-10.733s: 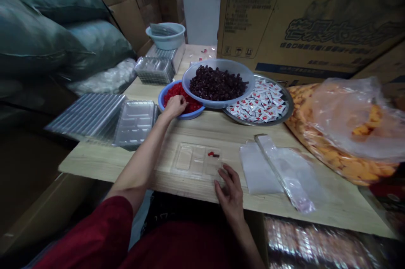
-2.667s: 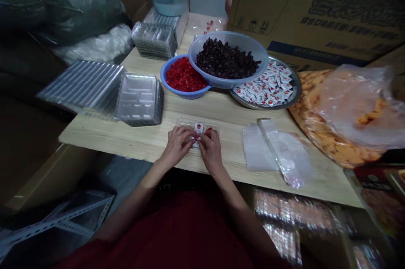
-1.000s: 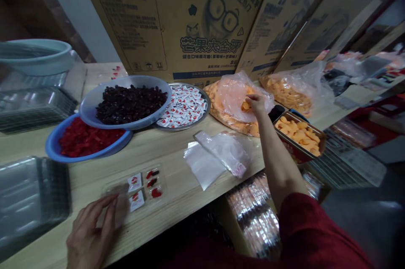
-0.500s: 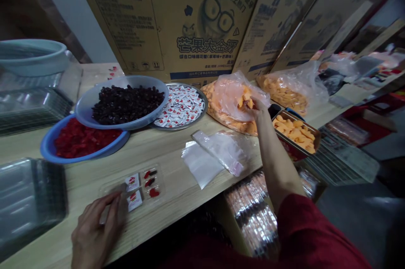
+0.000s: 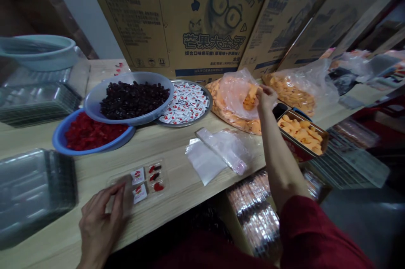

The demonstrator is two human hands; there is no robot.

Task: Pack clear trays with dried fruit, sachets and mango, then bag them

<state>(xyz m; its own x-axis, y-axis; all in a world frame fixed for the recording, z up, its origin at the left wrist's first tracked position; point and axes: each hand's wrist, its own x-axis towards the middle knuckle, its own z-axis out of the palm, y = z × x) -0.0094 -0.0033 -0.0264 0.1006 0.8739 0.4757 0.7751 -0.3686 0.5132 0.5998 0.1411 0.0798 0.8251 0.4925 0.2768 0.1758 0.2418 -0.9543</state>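
My right hand (image 5: 267,97) is at the mouth of a clear plastic bag (image 5: 232,85) full of orange pieces. Its fingertips are closed on an orange piece (image 5: 253,91) that looks like a soft sweet or chip; the exact kind is unclear. My left hand (image 5: 103,218) pinches the left end of a clear plastic tray (image 5: 161,184), partly covering it. Two white sachets (image 5: 139,193) with red print lie in the tray's middle. Small red and dark sweets (image 5: 155,176) fill its right-hand compartments.
A bowl of dark sweets (image 5: 169,104) overlaps a blue basin of red sweets (image 5: 60,144). Beside them is a metal plate of sachets (image 5: 186,102). Clear bags (image 5: 205,165) lie mid-table. An open box of orange pieces (image 5: 300,132) sits right; stacked trays (image 5: 31,197) left; cartons (image 5: 177,20) behind.
The view has shifted slightly, moving the table rightward in the picture. My right fingers have turned and lifted a little at the bag's mouth. My left hand stays at the tray.
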